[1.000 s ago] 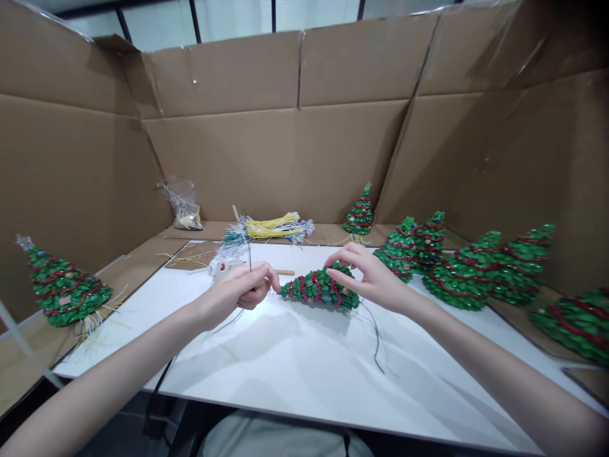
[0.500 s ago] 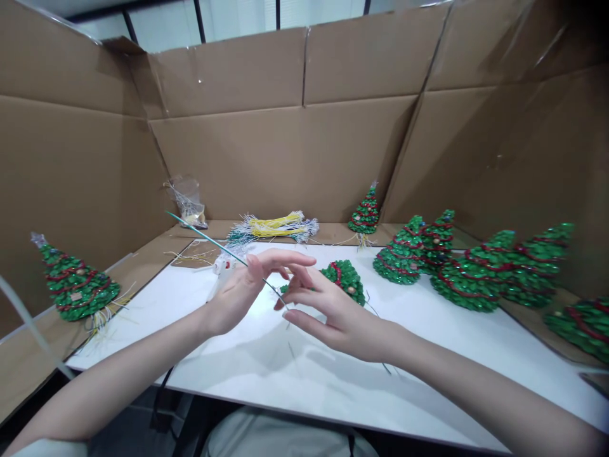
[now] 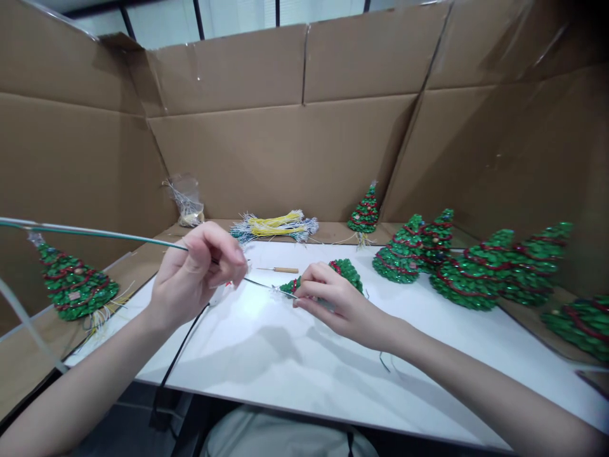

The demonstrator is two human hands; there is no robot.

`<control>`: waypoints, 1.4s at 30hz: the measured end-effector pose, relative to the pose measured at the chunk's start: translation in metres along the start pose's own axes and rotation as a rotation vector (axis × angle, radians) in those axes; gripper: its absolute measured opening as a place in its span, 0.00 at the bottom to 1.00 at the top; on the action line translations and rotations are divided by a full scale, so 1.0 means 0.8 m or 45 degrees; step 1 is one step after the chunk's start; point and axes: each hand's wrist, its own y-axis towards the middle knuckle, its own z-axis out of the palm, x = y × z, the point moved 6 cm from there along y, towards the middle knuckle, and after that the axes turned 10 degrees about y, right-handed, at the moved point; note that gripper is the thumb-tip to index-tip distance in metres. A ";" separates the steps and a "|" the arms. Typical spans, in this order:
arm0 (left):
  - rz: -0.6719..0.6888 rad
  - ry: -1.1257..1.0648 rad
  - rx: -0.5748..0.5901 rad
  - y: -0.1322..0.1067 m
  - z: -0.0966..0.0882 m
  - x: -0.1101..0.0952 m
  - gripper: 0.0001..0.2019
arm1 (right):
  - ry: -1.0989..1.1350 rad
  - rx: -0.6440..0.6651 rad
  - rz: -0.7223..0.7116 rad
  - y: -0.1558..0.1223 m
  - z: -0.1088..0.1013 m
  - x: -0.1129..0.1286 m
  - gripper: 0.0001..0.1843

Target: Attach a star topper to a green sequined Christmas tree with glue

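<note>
My left hand (image 3: 197,270) is raised over the left part of the table, its fingers closed round a thin green and white wire (image 3: 118,236). One length of the wire runs left out of view. The other passes right to my right hand (image 3: 335,304), whose thumb and fingers pinch near its end. Just behind my right hand, a small green tree with red garland (image 3: 349,273) lies on its side, partly covered, its tip pointing left. An awl with a wooden handle (image 3: 285,270) lies on the table between and beyond my hands.
Several decorated trees (image 3: 471,273) stand on the right, one tree (image 3: 78,285) on the left and another (image 3: 365,212) at the back. Bundled yellow and white wires (image 3: 276,225) lie by the cardboard wall (image 3: 228,158), near a clear bag (image 3: 187,200). A black cord (image 3: 183,349) crosses the white table (image 3: 266,374).
My left hand has moved left and up and closed on the wire, which now stretches out of view to the left. My right hand has shifted slightly right. The awl has come into sight.
</note>
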 end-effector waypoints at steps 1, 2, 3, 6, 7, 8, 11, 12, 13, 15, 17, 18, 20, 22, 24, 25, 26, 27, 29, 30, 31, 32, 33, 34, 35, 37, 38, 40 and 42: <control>0.002 0.025 0.019 -0.001 -0.002 -0.002 0.18 | -0.010 -0.002 0.014 -0.002 -0.001 -0.003 0.09; -0.007 0.058 0.042 -0.002 -0.003 -0.003 0.17 | -0.018 -0.003 0.029 -0.003 -0.003 -0.005 0.09; -0.026 0.101 0.064 -0.004 -0.005 -0.002 0.17 | -0.026 -0.005 0.042 -0.005 -0.005 -0.007 0.09; -0.117 0.266 0.100 -0.009 -0.010 0.007 0.17 | -0.053 -0.023 0.072 -0.012 -0.013 -0.009 0.08; -0.147 0.307 0.103 -0.011 -0.012 0.011 0.17 | -0.063 -0.032 0.079 -0.014 -0.015 -0.009 0.08; -0.154 0.325 0.114 -0.012 -0.013 0.015 0.19 | -0.073 -0.040 0.085 -0.017 -0.018 -0.009 0.08; -0.126 0.302 0.129 -0.012 -0.014 0.025 0.28 | -0.101 -0.059 0.095 -0.021 -0.024 -0.010 0.08; -0.120 0.285 0.128 -0.011 -0.014 0.028 0.31 | -0.111 -0.064 0.096 -0.023 -0.026 -0.011 0.08; -0.130 0.272 0.130 -0.010 -0.015 0.031 0.33 | -0.123 -0.069 0.097 -0.023 -0.027 -0.012 0.08; -0.181 0.260 0.150 -0.009 -0.014 0.038 0.33 | -0.148 -0.078 0.096 -0.025 -0.030 -0.015 0.08; -0.219 0.260 0.178 -0.009 -0.013 0.042 0.33 | -0.166 -0.088 0.086 -0.027 -0.032 -0.017 0.08; -0.222 0.269 0.188 -0.008 -0.012 0.043 0.32 | -0.172 -0.094 0.080 -0.028 -0.033 -0.018 0.07; -0.193 0.290 0.204 -0.008 -0.009 0.042 0.29 | -0.180 -0.110 0.072 -0.030 -0.035 -0.020 0.07; -0.163 0.290 0.207 -0.008 -0.007 0.040 0.25 | -0.190 -0.129 0.069 -0.032 -0.037 -0.021 0.07; -0.150 0.268 0.192 -0.009 -0.007 0.041 0.24 | -0.197 -0.144 0.072 -0.035 -0.038 -0.023 0.07; -0.153 0.257 0.183 -0.010 -0.007 0.042 0.23 | -0.199 -0.149 0.073 -0.036 -0.039 -0.024 0.07; -0.158 0.252 0.171 -0.011 -0.009 0.044 0.22 | -0.200 -0.153 0.075 -0.036 -0.039 -0.024 0.07; -0.167 0.251 0.158 -0.012 -0.011 0.047 0.22 | -0.200 -0.159 0.075 -0.037 -0.040 -0.024 0.07; -0.194 0.243 0.123 -0.016 -0.016 0.053 0.19 | -0.201 -0.175 0.074 -0.038 -0.041 -0.023 0.07; -0.215 0.234 0.102 -0.018 -0.019 0.057 0.18 | -0.202 -0.187 0.076 -0.038 -0.043 -0.023 0.08; -0.242 0.225 0.079 -0.020 -0.022 0.060 0.17 | -0.204 -0.202 0.077 -0.038 -0.044 -0.023 0.08; -0.272 0.220 0.052 -0.022 -0.025 0.064 0.15 | -0.205 -0.219 0.078 -0.038 -0.046 -0.023 0.08; -0.302 0.220 0.025 -0.024 -0.028 0.067 0.14 | -0.207 -0.238 0.078 -0.038 -0.048 -0.023 0.09; -0.326 0.225 -0.001 -0.026 -0.030 0.070 0.12 | -0.210 -0.258 0.079 -0.039 -0.050 -0.024 0.09; -0.346 0.231 -0.019 -0.027 -0.032 0.071 0.11 | -0.214 -0.277 0.078 -0.039 -0.052 -0.024 0.09; -0.364 0.242 -0.041 -0.029 -0.033 0.072 0.11 | -0.222 -0.298 0.074 -0.040 -0.054 -0.025 0.09; -0.371 0.250 -0.048 -0.029 -0.033 0.072 0.11 | -0.226 -0.295 0.075 -0.040 -0.054 -0.026 0.09; -0.393 0.272 -0.064 -0.030 -0.034 0.071 0.11 | -0.237 -0.262 0.084 -0.040 -0.052 -0.028 0.08; -0.401 0.301 -0.081 -0.031 -0.036 0.069 0.10 | -0.259 -0.208 0.099 -0.040 -0.048 -0.029 0.08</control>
